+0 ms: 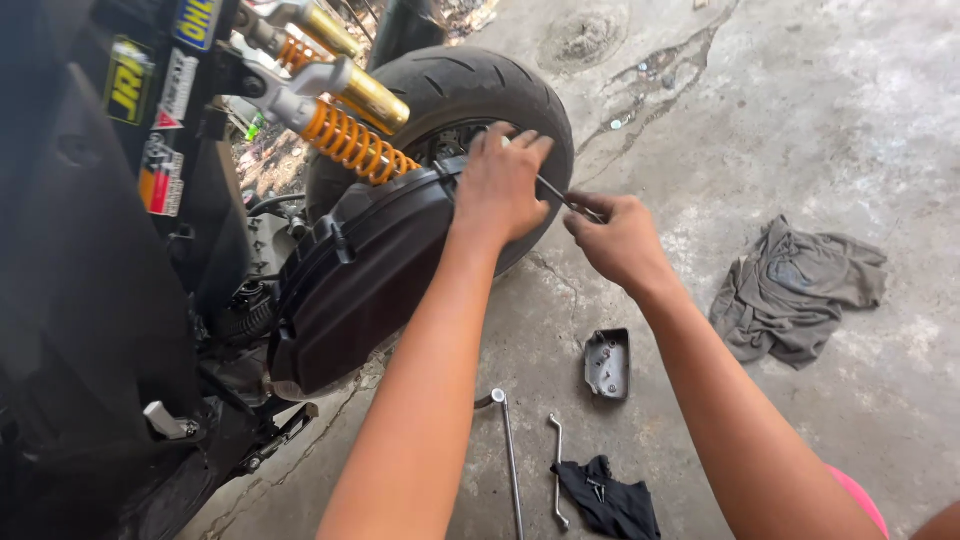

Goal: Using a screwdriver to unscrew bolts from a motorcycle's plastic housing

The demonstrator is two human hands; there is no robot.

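Cracked concrete floor (800, 120); thin metal tool (562, 197) in right hand (620, 240), left hand (500, 185) steadying.

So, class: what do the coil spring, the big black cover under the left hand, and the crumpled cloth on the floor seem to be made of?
Coil spring: likely steel, glossy orange paint. Black cover: probably moulded plastic, matt with ribs. Crumpled cloth: soft grey fabric, folds and creases.

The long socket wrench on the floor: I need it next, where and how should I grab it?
Grip the long socket wrench mid-shaft, from above. It lies flat on the concrete floor, its straight bar bare along its length, with open gaps to the forearm and the smaller bent wrench on its right.
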